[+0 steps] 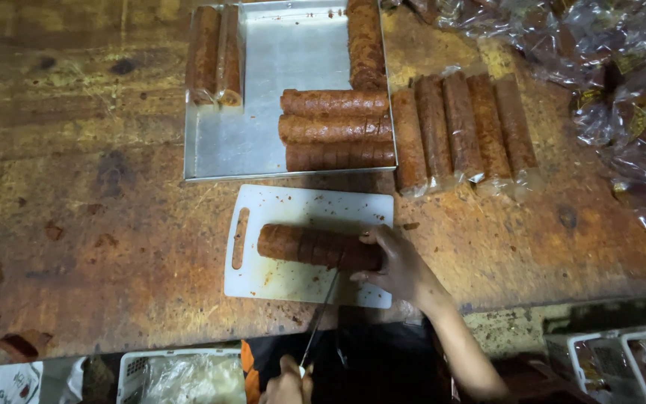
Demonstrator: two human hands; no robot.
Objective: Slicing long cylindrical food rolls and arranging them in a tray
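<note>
At the far left edge of the worn, stained wooden counter point(99, 224) a dark object pokes in, too cut off to identify, and below the counter's near edge stands a white basket point(177, 374) holding clear plastic. Further right, at the top, a shallow metal tray point(263, 142) carries two brown rolls point(214, 52) standing lengthwise at its left rim, three sliced rolls point(336, 129) stacked crosswise in its lower right corner, and one more roll point(365, 41) lengthwise along its right rim. Just below the tray lies a white plastic cutting board point(278, 280) with a slot handle at its left end. On the board rests a brown roll point(315, 247), lying crosswise and marked with slice lines. The left hand point(287, 383), at the bottom edge, is closed around the handle of a knife point(321, 314), whose thin blade reaches up to the roll's near side. The right hand point(396, 263) is cupped over the roll's right end, fingers curled on top of it, holding it down on the board. Right of the tray, five wrapped rolls point(461, 127) in clear film lie side by side on the counter. Beyond them, at the upper right, is a heap of crumpled clear plastic bags point(622, 90), and at the lower right corner sit white baskets point(614, 359).
</note>
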